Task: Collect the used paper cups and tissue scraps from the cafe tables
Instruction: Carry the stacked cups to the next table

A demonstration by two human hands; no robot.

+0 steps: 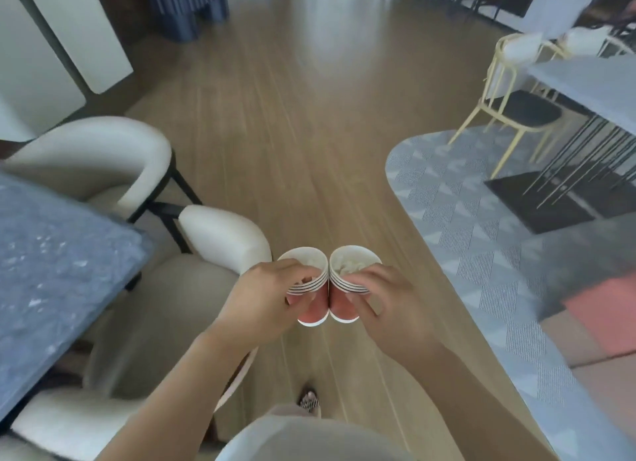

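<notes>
Two stacks of nested paper cups, red outside and white inside, are held side by side over the wooden floor, their sides touching. My left hand grips the left stack, fingers curled over its rims. My right hand grips the right stack the same way. White tissue scraps lie crumpled inside the top cup of the right stack, and some white scraps show in the left one too.
A grey stone table with cream armchairs stands at the left. On the right lies a patterned grey rug, with a table on thin metal legs and a yellow-framed chair. Wooden floor stretches ahead.
</notes>
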